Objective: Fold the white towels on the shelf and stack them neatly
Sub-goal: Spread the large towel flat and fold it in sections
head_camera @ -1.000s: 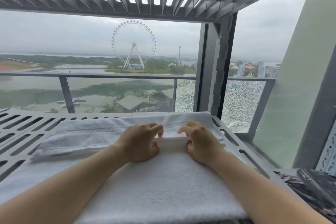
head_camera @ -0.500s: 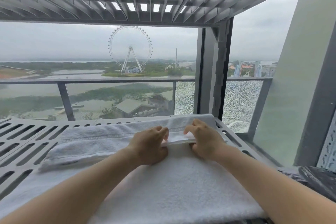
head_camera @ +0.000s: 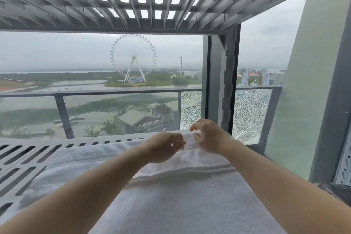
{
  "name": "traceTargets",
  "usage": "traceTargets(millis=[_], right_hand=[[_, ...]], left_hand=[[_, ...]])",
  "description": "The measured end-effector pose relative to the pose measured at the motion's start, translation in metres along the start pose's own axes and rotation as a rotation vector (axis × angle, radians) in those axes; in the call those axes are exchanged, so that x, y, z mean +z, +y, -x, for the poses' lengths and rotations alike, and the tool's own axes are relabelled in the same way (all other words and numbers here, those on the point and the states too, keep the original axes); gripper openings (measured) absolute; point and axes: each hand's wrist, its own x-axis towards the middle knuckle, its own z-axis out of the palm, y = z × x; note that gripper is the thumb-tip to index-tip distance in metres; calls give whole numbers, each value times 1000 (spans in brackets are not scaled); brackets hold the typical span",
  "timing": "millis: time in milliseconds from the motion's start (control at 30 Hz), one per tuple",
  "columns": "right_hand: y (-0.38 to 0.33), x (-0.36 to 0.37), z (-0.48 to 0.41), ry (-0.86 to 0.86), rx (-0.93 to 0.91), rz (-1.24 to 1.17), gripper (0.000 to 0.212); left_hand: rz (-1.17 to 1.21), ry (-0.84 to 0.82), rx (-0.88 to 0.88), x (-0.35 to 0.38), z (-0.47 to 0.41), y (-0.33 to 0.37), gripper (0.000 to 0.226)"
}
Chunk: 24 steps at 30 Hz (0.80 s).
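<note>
Folding white towel (head_camera: 171,205) on slotted shelf (head_camera: 38,141) | towel lies centre-right, far edge bunched | left hand (head_camera: 163,148) pinches that edge; right hand (head_camera: 210,137) curled just beside (grip cannot be told) | advice: grip both corners, draw evenly nearward, align edges, smooth flat.

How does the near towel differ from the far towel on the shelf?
The near towel lies flat and smooth, running toward the camera; the far towel is folded thicker, with a rounded edge, and lies crosswise behind it. Both are white terry on the slotted shelf.
</note>
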Motion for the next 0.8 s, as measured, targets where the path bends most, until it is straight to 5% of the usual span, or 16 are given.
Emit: traceTargets(millis=[233,533,800], right_hand=[[3,32,-39,-30,46,59,28],[38,51,-46,-105,95,214,50],[39,44,-43,146,109,221,66]], left_hand=[[-125,153,-121,19,-42,-27,27],[-134,46,-257,47,-50,-46,36],[-209,123,-197,46,-47,-44,42]])
